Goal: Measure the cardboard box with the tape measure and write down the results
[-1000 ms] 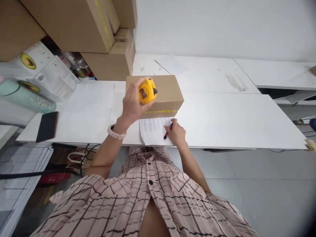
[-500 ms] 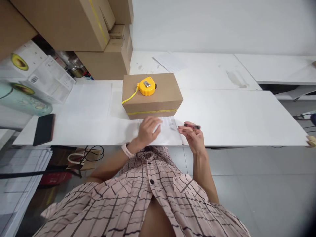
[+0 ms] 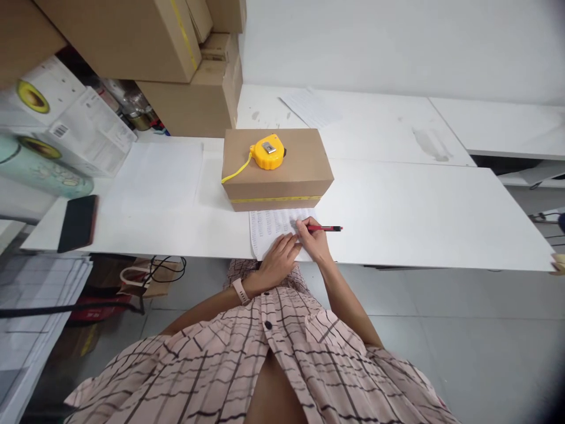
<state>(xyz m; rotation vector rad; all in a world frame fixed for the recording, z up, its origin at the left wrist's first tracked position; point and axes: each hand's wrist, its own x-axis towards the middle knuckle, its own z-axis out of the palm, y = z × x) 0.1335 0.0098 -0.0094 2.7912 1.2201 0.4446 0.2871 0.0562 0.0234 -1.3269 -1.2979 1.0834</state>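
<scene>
A red and black pen (image 3: 325, 228) is gripped by my right hand (image 3: 314, 240), which rests on a sheet of paper (image 3: 265, 229) covered in rows of writing. The pen's tip is hidden behind my fingers. My left hand (image 3: 280, 259) lies flat on the paper's lower part, fingers stretched out, close beside my right hand. Just behind the paper stands a closed cardboard box (image 3: 304, 156) with a yellow measuring strip along its front face. On top of the box sits a yellow tape measure (image 3: 269, 154), its tape reaching to the box's left edge.
A phone (image 3: 78, 224) and blank white sheets (image 3: 152, 176) lie on the white table (image 3: 419, 218) to the left. Behind them are avocado-printed cartons (image 3: 83, 135), a mint green bottle (image 3: 48, 168) and stacked cardboard boxes (image 3: 194, 106). Another paper (image 3: 311, 106) lies at the back.
My left hand has come down flat onto the paper, which now shows its rows of writing. My right hand has moved left onto the sheet with the pen.
</scene>
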